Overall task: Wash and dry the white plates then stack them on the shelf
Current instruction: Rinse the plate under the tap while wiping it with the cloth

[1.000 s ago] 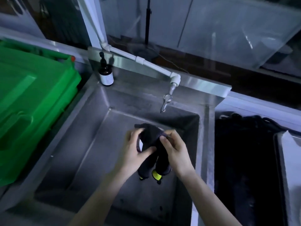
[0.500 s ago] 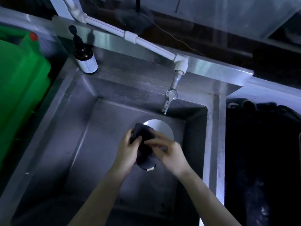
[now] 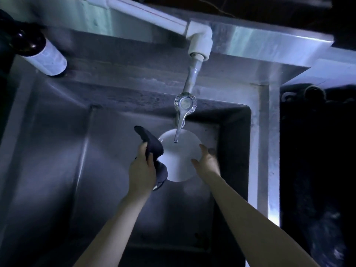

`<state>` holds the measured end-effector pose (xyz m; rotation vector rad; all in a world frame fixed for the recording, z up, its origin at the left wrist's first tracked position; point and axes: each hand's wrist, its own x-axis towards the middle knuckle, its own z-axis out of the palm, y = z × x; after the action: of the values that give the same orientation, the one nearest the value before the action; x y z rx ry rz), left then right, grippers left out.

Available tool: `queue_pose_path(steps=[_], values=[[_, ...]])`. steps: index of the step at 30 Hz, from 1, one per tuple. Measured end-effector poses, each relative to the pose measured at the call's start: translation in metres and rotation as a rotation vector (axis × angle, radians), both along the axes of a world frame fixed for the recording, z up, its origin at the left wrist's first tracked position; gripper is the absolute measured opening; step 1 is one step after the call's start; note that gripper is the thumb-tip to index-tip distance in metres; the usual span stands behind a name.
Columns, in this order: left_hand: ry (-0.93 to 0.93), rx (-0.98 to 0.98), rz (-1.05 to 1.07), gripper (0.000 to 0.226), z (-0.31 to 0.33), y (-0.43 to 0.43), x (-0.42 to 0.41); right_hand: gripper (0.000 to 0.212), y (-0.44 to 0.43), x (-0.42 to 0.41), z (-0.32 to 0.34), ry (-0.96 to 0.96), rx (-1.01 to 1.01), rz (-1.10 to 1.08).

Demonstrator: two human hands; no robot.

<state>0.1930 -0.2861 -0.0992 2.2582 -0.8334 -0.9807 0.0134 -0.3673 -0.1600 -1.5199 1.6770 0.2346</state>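
Observation:
A white plate (image 3: pixel 179 157) lies in the steel sink (image 3: pixel 57 151), right under the tap (image 3: pixel 185 105). My left hand (image 3: pixel 142 174) grips a dark cloth (image 3: pixel 152 145) at the plate's left edge, and the cloth covers part of that edge. My right hand (image 3: pixel 209 160) is at the plate's right rim with thumb and fingers spread; the thumb lies over the plate. No water shows at the spout.
A brown bottle with a white label (image 3: pixel 38 51) stands on the sink's back ledge at the left. A white pipe (image 3: pixel 146 14) runs along the back to the tap. A dark bundle (image 3: pixel 317 151) fills the space right of the sink.
My right hand has let go of the cloth and moved right to the plate's rim. The left hand keeps the cloth. The view has dropped closer to the sink.

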Motion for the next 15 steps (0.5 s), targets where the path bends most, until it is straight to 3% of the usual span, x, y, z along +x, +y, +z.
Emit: queue_pose_path(steps=[6,13,15], values=[[0.175,0.032,-0.007,0.029,-0.037,-0.032,-0.029,0.064,-0.012,0.0,-0.036,0.075,0.021,-0.041],[0.325,0.095,-0.031,0.053,-0.056,-0.044,-0.039,0.044,-0.019,0.003,-0.055,0.119,0.006,-0.219],[0.363,0.098,-0.057,0.03,-0.053,-0.042,-0.041,0.041,-0.022,0.0,-0.058,0.01,0.012,-0.373]])
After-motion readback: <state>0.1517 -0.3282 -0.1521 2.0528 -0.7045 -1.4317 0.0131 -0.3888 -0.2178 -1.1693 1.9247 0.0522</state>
